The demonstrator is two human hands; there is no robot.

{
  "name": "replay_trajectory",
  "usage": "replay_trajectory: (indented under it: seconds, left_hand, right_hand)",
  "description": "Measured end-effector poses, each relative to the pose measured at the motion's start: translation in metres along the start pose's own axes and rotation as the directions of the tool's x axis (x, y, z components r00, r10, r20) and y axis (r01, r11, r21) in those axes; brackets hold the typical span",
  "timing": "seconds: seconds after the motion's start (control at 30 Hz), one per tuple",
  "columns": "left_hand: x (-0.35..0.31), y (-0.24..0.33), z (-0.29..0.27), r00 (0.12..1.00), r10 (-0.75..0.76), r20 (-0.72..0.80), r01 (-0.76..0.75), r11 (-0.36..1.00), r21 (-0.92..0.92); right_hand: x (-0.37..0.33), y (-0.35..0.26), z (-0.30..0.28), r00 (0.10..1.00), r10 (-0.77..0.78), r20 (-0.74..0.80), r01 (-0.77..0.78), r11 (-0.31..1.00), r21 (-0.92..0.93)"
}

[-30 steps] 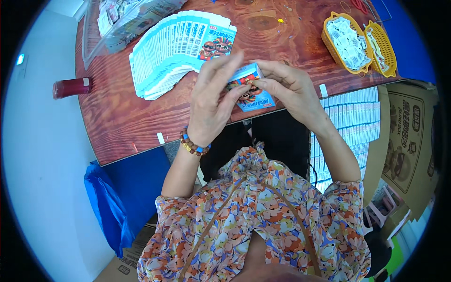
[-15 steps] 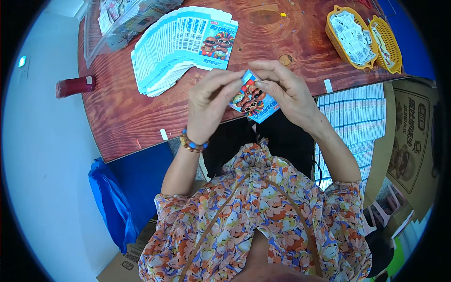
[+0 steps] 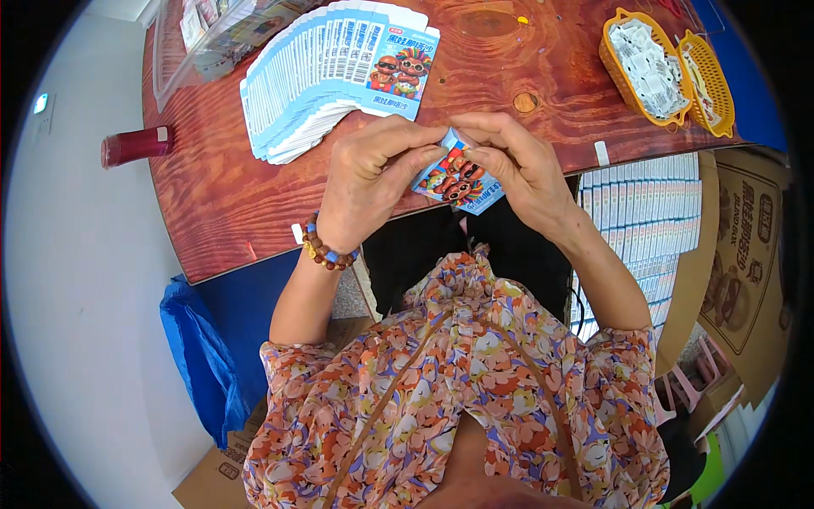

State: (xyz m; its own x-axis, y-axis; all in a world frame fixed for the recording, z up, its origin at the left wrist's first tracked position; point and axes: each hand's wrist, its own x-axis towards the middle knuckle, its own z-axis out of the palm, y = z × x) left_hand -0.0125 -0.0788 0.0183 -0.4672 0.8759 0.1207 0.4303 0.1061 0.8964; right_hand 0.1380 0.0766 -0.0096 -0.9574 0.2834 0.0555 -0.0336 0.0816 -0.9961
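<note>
Box [image 3: 465,188] pinched at the table's near edge

And it's a small one, light blue, sunglassed cartoon figures printed across its face and showing upside down, the whole thing tilted, a pale corner poking upward! Left hand [image 3: 373,174] grips the upper left side, thumb in front; right hand [image 3: 524,174] clamps the upper right, thumb tip pressed on the printed face. Those fingers cover the top edges, so the far side is hidden. Just beyond, on the red-brown table [image 3: 216,220], sits a fanned stack of flat cartons [image 3: 309,81]. Far right, two yellow baskets [image 3: 629,89] hold small packets; over left, a dark red cylinder [image 3: 136,146] lies by the edge.
</note>
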Motion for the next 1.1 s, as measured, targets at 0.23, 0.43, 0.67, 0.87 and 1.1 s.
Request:
replay_trajectory:
  seconds: [0.23, 0.43, 0.67, 0.87, 1.1]
  left_hand:
    - [-0.004, -0.012, 0.008, 0.964, -0.246, 0.102, 0.264, 0.831, -0.49]
    - [-0.007, -0.012, 0.014, 0.981, 0.155, -0.12, -0.153, 0.988, 0.024]
    - [-0.014, -0.001, 0.018, 0.977, 0.201, -0.069, -0.19, 0.971, 0.144]
    - [-0.018, 0.009, 0.032, 0.967, 0.161, -0.195, -0.142, 0.984, 0.107]
    - [-0.024, -0.015, 0.047, 0.937, 0.204, -0.284, -0.204, 0.979, 0.029]
  right_hand:
    - [-0.003, 0.005, 0.007, 0.997, -0.051, -0.055, 0.047, 0.996, -0.076]
    - [0.001, 0.003, 0.01, 0.996, 0.023, -0.088, -0.019, 0.999, 0.05]
    - [0.001, 0.006, 0.006, 0.989, 0.003, -0.15, 0.002, 0.999, 0.033]
    - [0.006, 0.003, 0.012, 0.968, -0.09, -0.236, 0.106, 0.993, 0.055]
    - [-0.007, 0.012, 0.012, 0.97, -0.088, -0.227, 0.108, 0.991, 0.078]
